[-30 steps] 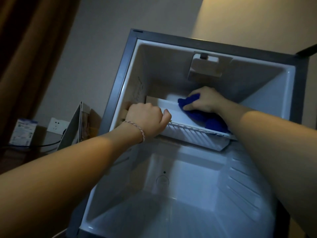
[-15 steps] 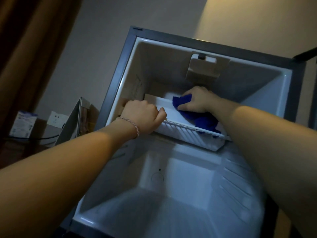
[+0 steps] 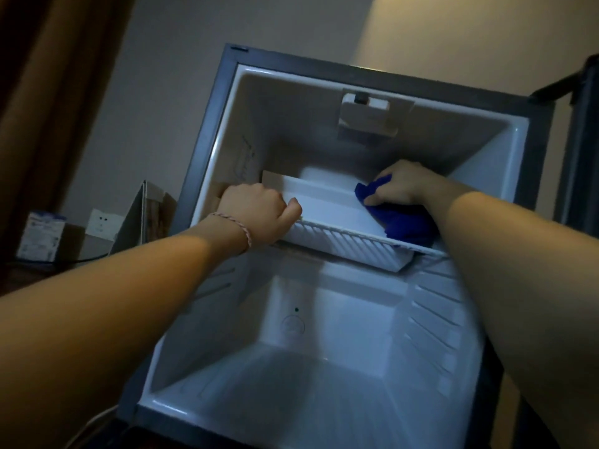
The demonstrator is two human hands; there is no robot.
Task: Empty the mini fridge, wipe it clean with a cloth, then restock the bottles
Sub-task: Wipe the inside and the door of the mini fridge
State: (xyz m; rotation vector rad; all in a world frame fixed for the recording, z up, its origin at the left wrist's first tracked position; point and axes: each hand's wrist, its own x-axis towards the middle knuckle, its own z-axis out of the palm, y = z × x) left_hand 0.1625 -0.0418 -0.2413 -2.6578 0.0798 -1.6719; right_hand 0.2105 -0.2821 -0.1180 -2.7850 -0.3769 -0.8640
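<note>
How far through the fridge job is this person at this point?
Emptying looks done: no bottles show inside the fridge. Wiping is in hand: the right hand presses a blue cloth on the white shelf, while the left hand grips the shelf's front edge. Left: the lower compartment, possibly, and restocking; no bottles are in view.

Blue cloth partly hidden under right hand and forearm. Left hand fingertips out of sight behind shelf rim. Fridge door cut off at right edge. Box label too small to read.
</note>
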